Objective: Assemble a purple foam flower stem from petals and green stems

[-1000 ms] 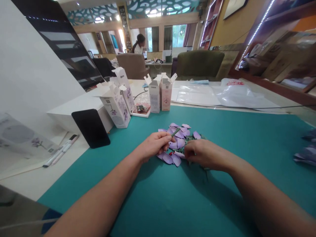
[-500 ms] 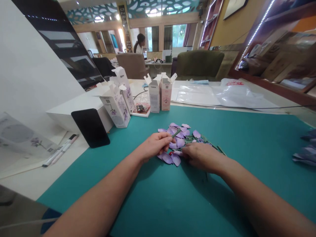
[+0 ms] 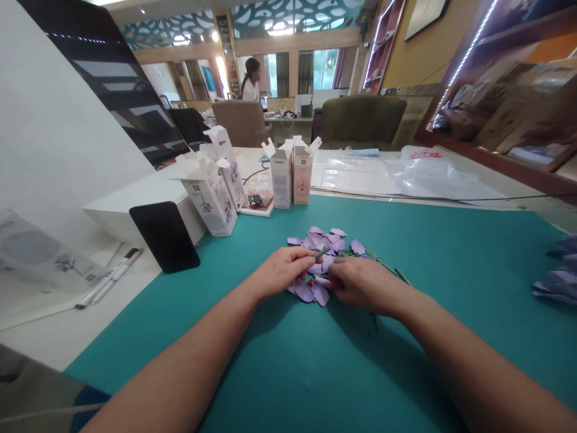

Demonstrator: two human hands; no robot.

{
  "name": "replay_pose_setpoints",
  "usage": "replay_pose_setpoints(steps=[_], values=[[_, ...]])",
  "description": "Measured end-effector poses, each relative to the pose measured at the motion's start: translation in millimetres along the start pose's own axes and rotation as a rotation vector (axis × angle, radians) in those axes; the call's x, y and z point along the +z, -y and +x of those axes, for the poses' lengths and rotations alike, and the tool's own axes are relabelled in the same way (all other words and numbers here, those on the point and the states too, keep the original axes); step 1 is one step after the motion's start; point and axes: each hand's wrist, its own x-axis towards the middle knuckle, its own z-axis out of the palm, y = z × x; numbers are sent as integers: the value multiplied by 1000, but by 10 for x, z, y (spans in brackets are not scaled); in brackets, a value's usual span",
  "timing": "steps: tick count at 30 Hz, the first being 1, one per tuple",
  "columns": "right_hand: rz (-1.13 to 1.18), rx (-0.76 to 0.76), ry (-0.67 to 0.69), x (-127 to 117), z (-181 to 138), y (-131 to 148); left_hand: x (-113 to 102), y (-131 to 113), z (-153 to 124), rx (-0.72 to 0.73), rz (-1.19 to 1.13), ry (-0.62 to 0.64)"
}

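Observation:
A pile of purple paper petals (image 3: 322,243) with thin green stems lies on the teal mat (image 3: 442,270) in front of me. My left hand (image 3: 282,272) is closed, pinching a short green stem (image 3: 321,252) that points up and to the right over the pile. My right hand (image 3: 360,281) rests on the near right side of the pile, its fingers curled together over small pieces I cannot make out. Both hands almost touch at the pile's near edge.
Several opened white flower-print boxes (image 3: 211,198) stand at the mat's far left edge. A black phone (image 3: 164,236) leans against a white box. Markers (image 3: 108,281) lie at the left. Plastic sheets (image 3: 406,171) cover the far table. More purple pieces (image 3: 556,276) sit at right. A person (image 3: 250,81) stands far back.
My right hand has slid left along the pile toward my left hand. The left hand keeps pinching the green stem, nearly still. The camera tilted slightly.

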Motion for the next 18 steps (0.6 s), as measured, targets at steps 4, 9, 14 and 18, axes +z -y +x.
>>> replay_pose_setpoints(steps=[4,9,14,18], values=[[341,69,-156,-41,17,-92,-3,-10,-13,58,55,-15],[908,111,-358,-45,72,-175,-4,-53,-38,96,120,-69],[1281,237,-405,-85,85,-119,-2,-57,-41,93,159,-89],[1422,262,-446,-72,93,-69,8,-59,-43,89,183,-90]])
